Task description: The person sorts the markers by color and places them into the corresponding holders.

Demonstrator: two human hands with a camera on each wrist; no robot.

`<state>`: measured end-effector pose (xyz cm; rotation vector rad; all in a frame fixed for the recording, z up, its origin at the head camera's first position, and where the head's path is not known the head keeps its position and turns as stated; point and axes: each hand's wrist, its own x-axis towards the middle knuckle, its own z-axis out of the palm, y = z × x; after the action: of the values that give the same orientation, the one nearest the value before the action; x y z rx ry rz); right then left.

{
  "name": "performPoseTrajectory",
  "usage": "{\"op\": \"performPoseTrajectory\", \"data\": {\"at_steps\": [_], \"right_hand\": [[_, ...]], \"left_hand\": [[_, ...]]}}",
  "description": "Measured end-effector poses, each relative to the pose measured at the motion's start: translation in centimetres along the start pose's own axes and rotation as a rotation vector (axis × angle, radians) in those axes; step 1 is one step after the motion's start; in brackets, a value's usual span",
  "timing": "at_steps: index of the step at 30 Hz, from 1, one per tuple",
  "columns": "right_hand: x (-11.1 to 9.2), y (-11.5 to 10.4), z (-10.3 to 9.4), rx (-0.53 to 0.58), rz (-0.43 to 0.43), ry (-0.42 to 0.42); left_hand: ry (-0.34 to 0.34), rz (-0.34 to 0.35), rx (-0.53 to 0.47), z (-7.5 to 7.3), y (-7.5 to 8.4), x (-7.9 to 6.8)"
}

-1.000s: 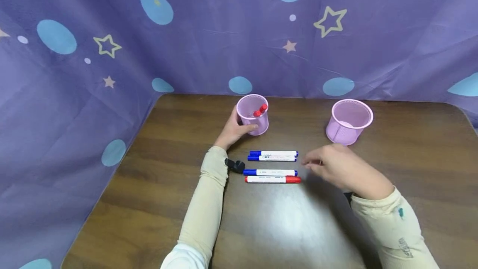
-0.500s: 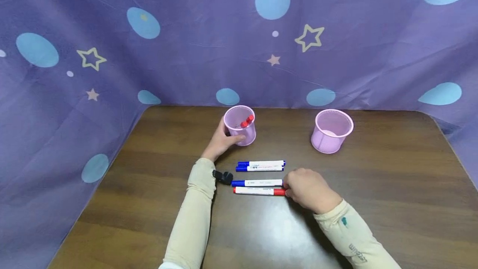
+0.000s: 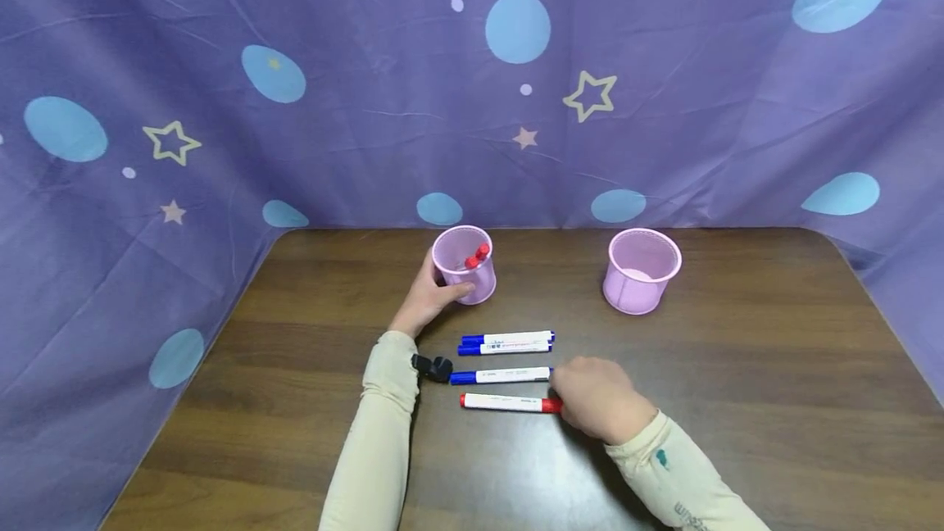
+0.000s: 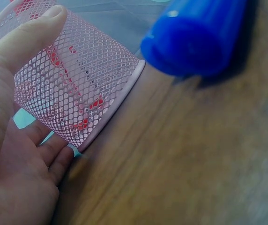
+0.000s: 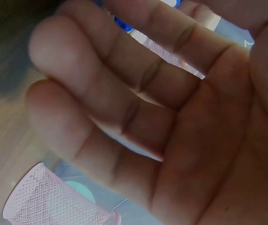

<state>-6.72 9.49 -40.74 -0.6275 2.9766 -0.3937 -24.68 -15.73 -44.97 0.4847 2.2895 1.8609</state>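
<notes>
My left hand (image 3: 431, 295) grips a pink mesh pen cup (image 3: 483, 281) that stands on the table, thumb on its near side. Two red-capped markers (image 3: 477, 256) lean inside that cup. With its thumb and fingertips my right hand (image 3: 601, 400) pinches the red marker (image 3: 509, 403) at its capped right end; the contact itself is hidden by the hand. Just behind the red marker lies a blue marker (image 3: 509, 376), apart from it. Two more blue markers (image 3: 509, 342) lie side by side further back.
A second pink mesh pen cup (image 3: 640, 281) stands at the back right of the wooden table (image 3: 737, 383). Behind the table hangs a purple patterned curtain (image 3: 369, 138). A small black camera (image 3: 435, 367) on the left wrist sits close to the blue markers.
My right hand has come down and left to the red marker's capped end. That marker has shifted slightly toward me, away from the blue one. The left hand still holds the cup.
</notes>
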Motion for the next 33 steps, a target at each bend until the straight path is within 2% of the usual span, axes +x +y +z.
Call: {"op": "performPoseTrajectory", "data": {"at_steps": [3, 8, 11, 15, 23, 27, 31, 33], "right_hand": [[-0.2, -0.3, 0.2, 0.000, 0.015, -0.004], [-0.6, -0.1, -0.2, 0.043, -0.020, -0.057], [-1.0, 0.4, -1.4, 0.086, -0.028, -0.091], [-1.7, 1.2, -3.5, 0.138, -0.006, -0.093], [-3.1, 2.9, -6.5, 0.147, -0.008, -0.033], [-3.6, 3.9, -7.6, 0.181, -0.019, 0.012], [-4.1, 4.6, -8.6, 0.206, -0.022, 0.079], [-4.2, 4.8, -9.1, 0.210, -0.024, 0.120]], "left_hand": [[0.000, -0.001, 0.001, -0.1, -1.4, 0.6], [0.015, 0.014, 0.005, -0.1, -2.1, 0.6], [0.018, 0.025, 0.013, -0.1, -2.2, 0.6], [0.018, 0.022, 0.014, -0.1, -2.1, 0.6], [-0.006, -0.019, -0.008, -0.1, -1.8, 0.5], [0.002, 0.010, -0.029, -0.1, -1.8, 0.5], [0.001, 0.032, -0.032, 0.0, -0.5, 0.1], [-0.007, 0.020, -0.036, 0.1, 0.5, -0.1]]}}
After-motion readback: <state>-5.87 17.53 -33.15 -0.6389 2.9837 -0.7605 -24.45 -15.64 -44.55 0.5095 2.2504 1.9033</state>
